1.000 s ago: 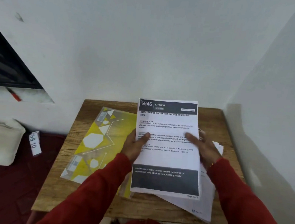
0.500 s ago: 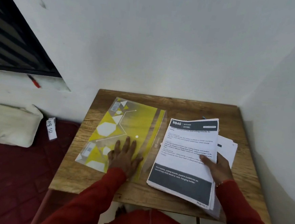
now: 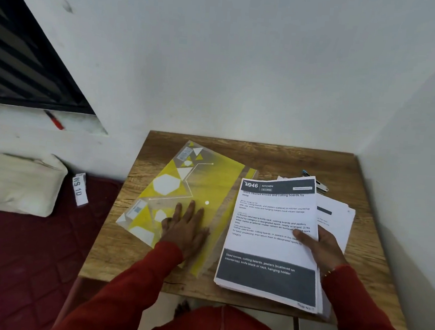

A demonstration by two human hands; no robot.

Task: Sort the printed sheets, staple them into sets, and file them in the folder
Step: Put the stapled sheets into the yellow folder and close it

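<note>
A yellow folder (image 3: 204, 184) with white geometric shapes lies slanted on the left half of the small wooden table (image 3: 272, 153). My left hand (image 3: 185, 228) rests flat on its near part, fingers straight. My right hand (image 3: 322, 244) holds a thick stack of printed sheets (image 3: 269, 247) at its right edge, thumb on top; the top page has a dark header reading "946 KITCHEN". More loose sheets (image 3: 337, 216) lie under and to the right of the stack. A stapler (image 3: 316, 181) peeks out behind the stack near the back right.
White walls close in behind and to the right of the table. To the left, a white cushion (image 3: 14, 182) and a tag marked "WS 10" (image 3: 79, 189) lie on a dark red floor. A red pen (image 3: 54, 120) sits on the window ledge.
My left hand let go of the stack and went down flat onto the folder. My right hand now holds the stack alone, shifted to the right. The view has tilted left.
</note>
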